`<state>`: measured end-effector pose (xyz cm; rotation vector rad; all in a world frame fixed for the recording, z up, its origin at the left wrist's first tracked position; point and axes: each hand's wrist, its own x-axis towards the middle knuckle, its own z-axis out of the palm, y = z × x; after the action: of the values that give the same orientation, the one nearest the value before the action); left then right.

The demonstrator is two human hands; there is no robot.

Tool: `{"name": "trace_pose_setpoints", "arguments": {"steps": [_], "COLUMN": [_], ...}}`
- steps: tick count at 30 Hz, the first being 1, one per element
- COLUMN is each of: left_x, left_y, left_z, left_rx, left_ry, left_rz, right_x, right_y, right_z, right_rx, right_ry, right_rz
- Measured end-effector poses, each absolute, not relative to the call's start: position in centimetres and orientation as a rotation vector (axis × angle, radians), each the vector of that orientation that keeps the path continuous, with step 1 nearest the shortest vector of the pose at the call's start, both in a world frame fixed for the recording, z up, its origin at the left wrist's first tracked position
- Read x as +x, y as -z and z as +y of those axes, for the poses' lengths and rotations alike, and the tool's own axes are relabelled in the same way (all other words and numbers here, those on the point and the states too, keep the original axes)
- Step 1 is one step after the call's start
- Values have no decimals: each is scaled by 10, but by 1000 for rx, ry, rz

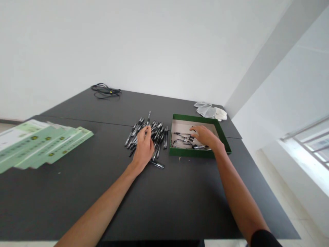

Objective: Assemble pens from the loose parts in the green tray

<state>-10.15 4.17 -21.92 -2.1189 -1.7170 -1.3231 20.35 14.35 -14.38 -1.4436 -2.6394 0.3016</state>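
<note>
The left hand (144,147) is at the pile of pens (159,134) on the dark counter (177,199), its grip nearly closed, pinching one pen (149,117). Just right of the pile, the right hand (204,136) reaches into the green box (194,153), fingers curled and slightly parted above scattered pens (183,137); whether it holds any cannot be told.
</note>
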Motion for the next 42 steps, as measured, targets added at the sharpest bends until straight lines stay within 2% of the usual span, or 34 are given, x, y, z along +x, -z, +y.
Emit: {"name": "trace_pose_setpoints", "arguments": {"steps": [9,16,19,22,24,27,30,33,37,42], "left_x": [-87,-74,-64,-55,-52,-49,-46,-42,-35,-32], "left_y": [201,202,204,204,204,203,206,214,224,226], "left_z": [28,16,7,-2,-6,-9,-10,-11,-14,-16], "left_rx": [-2196,-2335,-2453,-2531,-2543,-2490,-2377,-2445,-2859,-3203], "left_ry": [1266,1401,1516,1740,1923,2212,2525,2681,2313,1816], "left_rz": [-1591,-1480,-1486,-1486,-1469,-1423,-1320,-1302,-1481,-1441], "right_x": [181,184,173,154,142,138,157,189,228,237], "right_y": [181,160,139,122,115,109,111,126,151,164], "right_z": [144,136,120,94,79,76,100,131,153,153], "right_rx": [-1472,-1557,-1324,-768,-520,-439,-720,-1443,-1826,-1937], "right_ry": [-390,-361,-445,-874,-1032,-1060,-814,-458,-442,-594], "right_rz": [-2746,-2576,-2526,-2597,-2669,-2666,-2563,-2603,-2621,-2674]}}
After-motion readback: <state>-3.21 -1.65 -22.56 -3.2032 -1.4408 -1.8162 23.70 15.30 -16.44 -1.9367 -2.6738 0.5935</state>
